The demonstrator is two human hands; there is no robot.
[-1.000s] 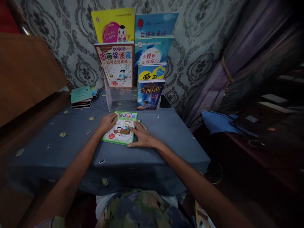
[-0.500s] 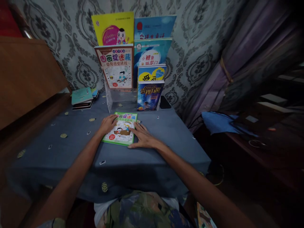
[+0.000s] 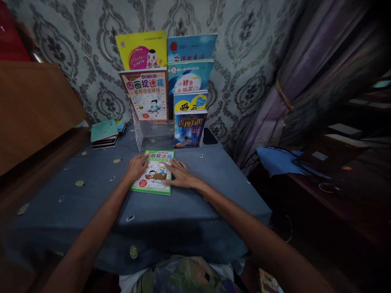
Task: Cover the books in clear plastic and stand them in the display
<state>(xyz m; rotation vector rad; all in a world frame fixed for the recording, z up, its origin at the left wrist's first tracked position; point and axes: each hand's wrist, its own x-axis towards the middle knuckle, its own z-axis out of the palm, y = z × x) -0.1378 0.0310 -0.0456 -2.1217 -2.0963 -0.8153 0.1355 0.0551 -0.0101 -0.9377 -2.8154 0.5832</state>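
A green-edged picture book [image 3: 152, 185] with a cartoon cover lies flat on the cloth-covered table. At its left edge is my left hand [image 3: 137, 167], fingers close together and bent over the upper left of the cover. My right hand [image 3: 182, 175] rests across the right edge with its fingers spread, the thumb reaching onto the lower cover. Whatever part of either hand may be under the book is hidden. Just behind stands a clear acrylic rack [image 3: 152, 132] holding several upright books, among them a brown-bordered picture book [image 3: 149, 97] and a dark blue book [image 3: 189, 130].
A small stack of books [image 3: 104, 132] lies at the back left, beside a wooden panel [image 3: 36, 110]. A black phone [image 3: 209, 136] is right of the rack. The patterned blue tablecloth [image 3: 100, 195] hangs over the front edge. Right of the table are a purple curtain [image 3: 269, 110] and blue cloth [image 3: 275, 160].
The camera view has tilted up slightly. My right thumb has moved from the book's lower right corner onto its cover. The book and my left hand stay in much the same place.
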